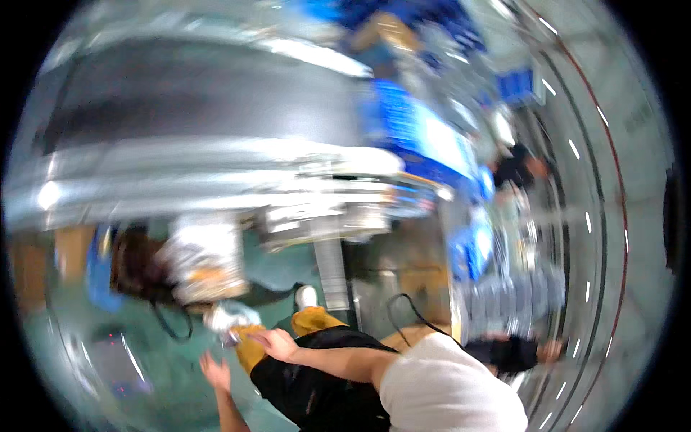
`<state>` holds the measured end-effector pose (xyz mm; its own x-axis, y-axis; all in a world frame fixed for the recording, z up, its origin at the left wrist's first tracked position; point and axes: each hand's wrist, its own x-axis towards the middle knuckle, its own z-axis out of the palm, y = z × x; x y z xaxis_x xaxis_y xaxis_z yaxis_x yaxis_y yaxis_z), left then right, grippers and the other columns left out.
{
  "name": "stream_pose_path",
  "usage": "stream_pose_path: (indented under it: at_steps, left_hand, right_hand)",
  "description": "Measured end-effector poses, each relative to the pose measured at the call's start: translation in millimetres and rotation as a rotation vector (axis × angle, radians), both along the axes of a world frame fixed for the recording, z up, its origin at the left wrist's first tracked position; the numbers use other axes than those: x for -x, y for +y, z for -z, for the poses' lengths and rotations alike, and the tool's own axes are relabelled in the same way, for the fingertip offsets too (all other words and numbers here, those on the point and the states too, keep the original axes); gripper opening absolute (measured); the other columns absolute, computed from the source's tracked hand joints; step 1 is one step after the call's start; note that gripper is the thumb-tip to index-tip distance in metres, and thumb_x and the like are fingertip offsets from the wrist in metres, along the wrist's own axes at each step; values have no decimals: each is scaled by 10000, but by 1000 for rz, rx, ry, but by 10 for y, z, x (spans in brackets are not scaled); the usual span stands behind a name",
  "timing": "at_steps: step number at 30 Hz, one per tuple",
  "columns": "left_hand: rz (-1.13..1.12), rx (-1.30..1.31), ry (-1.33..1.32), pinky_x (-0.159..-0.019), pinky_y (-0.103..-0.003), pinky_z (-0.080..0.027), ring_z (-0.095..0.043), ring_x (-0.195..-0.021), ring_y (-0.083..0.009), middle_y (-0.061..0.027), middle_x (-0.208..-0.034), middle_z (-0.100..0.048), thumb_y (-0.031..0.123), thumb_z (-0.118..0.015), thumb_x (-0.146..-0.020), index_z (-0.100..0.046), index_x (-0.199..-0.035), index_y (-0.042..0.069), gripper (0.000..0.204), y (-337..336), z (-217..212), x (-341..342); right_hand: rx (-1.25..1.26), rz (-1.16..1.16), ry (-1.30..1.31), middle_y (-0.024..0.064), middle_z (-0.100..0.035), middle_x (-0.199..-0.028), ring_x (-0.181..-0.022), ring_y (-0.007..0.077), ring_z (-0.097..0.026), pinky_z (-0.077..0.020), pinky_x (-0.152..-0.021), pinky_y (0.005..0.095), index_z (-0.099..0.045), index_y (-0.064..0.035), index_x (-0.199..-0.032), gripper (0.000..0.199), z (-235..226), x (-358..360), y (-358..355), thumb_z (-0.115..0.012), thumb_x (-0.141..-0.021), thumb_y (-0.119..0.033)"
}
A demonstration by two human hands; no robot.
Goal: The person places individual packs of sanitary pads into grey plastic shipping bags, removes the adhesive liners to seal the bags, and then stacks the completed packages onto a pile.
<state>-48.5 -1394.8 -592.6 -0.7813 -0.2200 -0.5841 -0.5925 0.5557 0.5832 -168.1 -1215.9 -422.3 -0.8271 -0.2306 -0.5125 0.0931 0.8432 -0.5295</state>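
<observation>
Motion blur smears much of the head view, and the scene appears tilted. My right hand (pixel 279 345) reaches leftward from a white sleeve, in front of my black apron (pixel 324 381) and yellow-brown trousers (pixel 248 351). A small greyish blur lies just beyond its fingertips; whether the hand holds it cannot be made out. Lower left, my left hand (pixel 216 371) hangs over the green floor (pixel 162 353), fingers apart and nothing visible in them. The two hands do not touch.
A dark conveyor belt (pixel 209 93) with metal rails crosses the upper left. Its end meets a blue box (pixel 417 129). Beneath the rails is a blurred white bundle (pixel 205 255). Clear plastic containers (pixel 511 299) are at right, near a dark-clothed person (pixel 511 354). A black cable (pixel 407 299) loops nearby.
</observation>
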Motion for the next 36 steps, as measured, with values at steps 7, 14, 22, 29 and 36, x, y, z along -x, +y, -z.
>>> stream_pose_path:
  at_steps: [7, 14, 22, 29, 36]
  left_hand:
    - [275, -206, -373, -838, -418, -358, -471, -958, -341, -215, -1032, -496, 204, -556, -761, -474, -1035, -30, 370, 326, 216, -331]
    - [569, -303, -392, -688, -375, -395, -511, -776, -282, -156, -830, -531, 199, -489, -784, -526, -834, 5, 203, 2114, -468, 1004]
    - [1011, -586, -45, -465, -237, -330, -426, -485, -112, -15, -554, -476, 125, -464, -788, -476, -552, 41, 250, 4216, -1489, 1868]
    - [890, -630, -247, -677, -248, -449, -544, -755, -123, -61, -856, -596, 144, -609, -784, -555, -1037, -45, 320, 5818, -1234, 2818]
    - [1251, -497, -321, -638, -212, -426, -529, -704, -97, -40, -821, -596, 114, -585, -794, -560, -1038, -24, 281, 7023, -1630, 2703]
  right_hand:
    - [-430, 563, 75, 75, -648, -864, -804, 229, -612, -484, -705, 344, -661, -78, -825, 195, -1596, -732, 3604, -634, -658, -175]
    - [104, 1683, 1124, 75, -596, -586, -466, 108, -533, -427, -440, 246, -574, 30, -850, 241, -2606, -1729, 6814, -454, -875, -177]
    - [-594, 2264, 1288, 13, -558, -607, -546, 123, -487, -410, -522, 300, -616, -13, -706, 164, -2891, -4350, 8793, -631, -741, -173]
    - [-216, 2581, 1320, 79, -526, -690, -682, 211, -548, -457, -564, 348, -545, -18, -798, 324, -3201, -5313, 8928, -551, -786, -341]
    - [674, 2682, 1639, 132, -505, -823, -654, 211, -513, -457, -505, 325, -450, -13, -932, 475, -3819, -5235, 8187, -459, -820, -475]
